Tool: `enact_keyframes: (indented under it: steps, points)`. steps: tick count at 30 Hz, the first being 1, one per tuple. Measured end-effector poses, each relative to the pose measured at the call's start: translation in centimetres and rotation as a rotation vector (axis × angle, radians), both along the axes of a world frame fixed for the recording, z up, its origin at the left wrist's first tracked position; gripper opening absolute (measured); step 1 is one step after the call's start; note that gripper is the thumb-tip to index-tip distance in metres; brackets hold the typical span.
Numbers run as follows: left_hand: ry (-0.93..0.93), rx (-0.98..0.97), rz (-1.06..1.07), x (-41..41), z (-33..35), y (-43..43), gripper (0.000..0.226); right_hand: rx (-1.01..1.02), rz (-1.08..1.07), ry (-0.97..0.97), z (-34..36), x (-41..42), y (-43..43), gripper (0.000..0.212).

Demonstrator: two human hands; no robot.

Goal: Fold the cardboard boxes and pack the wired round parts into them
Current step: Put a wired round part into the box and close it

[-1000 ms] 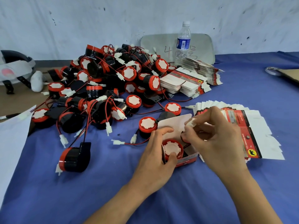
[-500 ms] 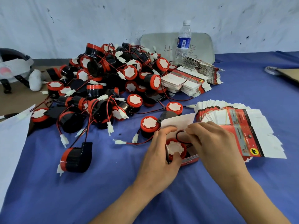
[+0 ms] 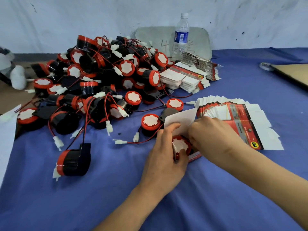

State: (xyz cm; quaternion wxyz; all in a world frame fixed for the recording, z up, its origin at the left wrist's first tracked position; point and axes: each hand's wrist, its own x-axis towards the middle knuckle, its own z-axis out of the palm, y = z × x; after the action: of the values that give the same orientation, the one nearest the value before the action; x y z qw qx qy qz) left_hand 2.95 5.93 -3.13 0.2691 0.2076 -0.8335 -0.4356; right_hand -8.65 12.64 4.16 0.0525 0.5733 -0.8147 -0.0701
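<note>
**Part in the box, both hands on it**

Toward the near edge of the bench (image 3: 116, 197), about midway along, an open box (image 3: 194, 155) lies with a part (image 3: 180, 144) inside. The part's red rim and white face show at the mouth. The box's white flap (image 3: 181, 120) stands up behind it.

The left hand (image 3: 164, 157) grips the box from its left side, fingers curled over the far wall and thumb bent across the near edge onto the part's face. The right hand (image 3: 211, 135) comes in from the right with its fingers curled down into the mouth beside the part. Their tips are hidden, so I cannot tell whether they pinch anything or only push.

Just behind the box stands a second part (image 3: 150, 122), and a red wire (image 3: 141, 142) with a white plug lies on the bench beside it. A fan (image 3: 241, 117) of flat boxes lies just right of the hands.

A big pile (image 3: 100, 77) of parts fills the far left of the bench. One stray part (image 3: 73, 161) lies on its side nearer the near-left corner. At the far edge, stacks (image 3: 185, 75) of flat boxes sit beside an upright bottle (image 3: 181, 34), which stands before a grey board (image 3: 150, 35).
</note>
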Motion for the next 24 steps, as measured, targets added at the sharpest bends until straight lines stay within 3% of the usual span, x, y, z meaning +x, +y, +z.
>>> enact_keyframes:
  steps: [2, 4, 8, 11, 14, 18, 24]
  points:
    - [-0.008, -0.011, -0.001, 0.0, 0.0, 0.1, 0.057, 0.031, -0.043, 0.007, 0.5, 0.3, 0.0, 0.030]
    - [-0.001, -0.012, -0.002, 0.0, -0.1, 0.1, 0.055, 0.034, -0.037, 0.010, 0.9, 0.8, -0.1, 0.014]
    - [0.017, -0.003, 0.003, 0.1, 0.0, 0.1, 0.054, 0.070, -0.040, -0.022, 0.6, 1.3, -0.3, 0.024]
    - [-0.003, 0.006, 0.011, 0.2, 0.1, 0.2, 0.055, 0.099, -0.043, -0.046, 0.7, 0.9, -0.5, 0.013]
    - [-0.017, 0.008, 0.014, 0.2, 0.1, 0.2, 0.058, 0.115, -0.075, -0.100, 0.6, 0.4, -0.5, 0.023]
    - [-0.037, -0.001, 0.017, 0.2, -0.1, 0.1, 0.064, 0.041, -0.156, -0.167, -0.3, -0.1, -0.6, 0.006]
    - [-0.030, -0.009, 0.019, 0.1, -0.1, 0.2, 0.065, -0.011, -0.164, -0.195, -1.0, 0.3, 0.2, 0.015]
